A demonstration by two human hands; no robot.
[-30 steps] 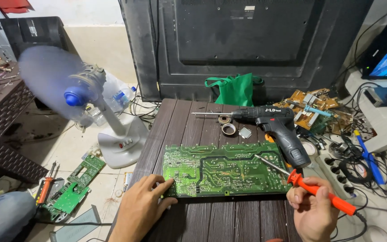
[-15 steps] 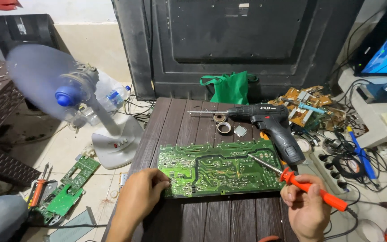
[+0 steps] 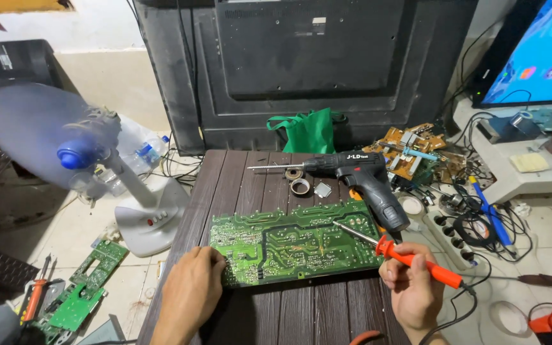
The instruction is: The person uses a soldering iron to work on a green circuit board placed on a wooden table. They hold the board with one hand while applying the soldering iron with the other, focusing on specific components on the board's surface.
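Your right hand [image 3: 413, 287] grips the soldering iron [image 3: 397, 252], its cord end cut off below; its tip points up-left onto the circuit board [image 3: 292, 246]. Your left hand [image 3: 193, 291] lies flat, pressing the board's left edge.

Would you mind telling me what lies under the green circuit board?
The green circuit board lies flat on the dark slatted table, the left hand pressing its corner. Anything beneath the board is hidden.
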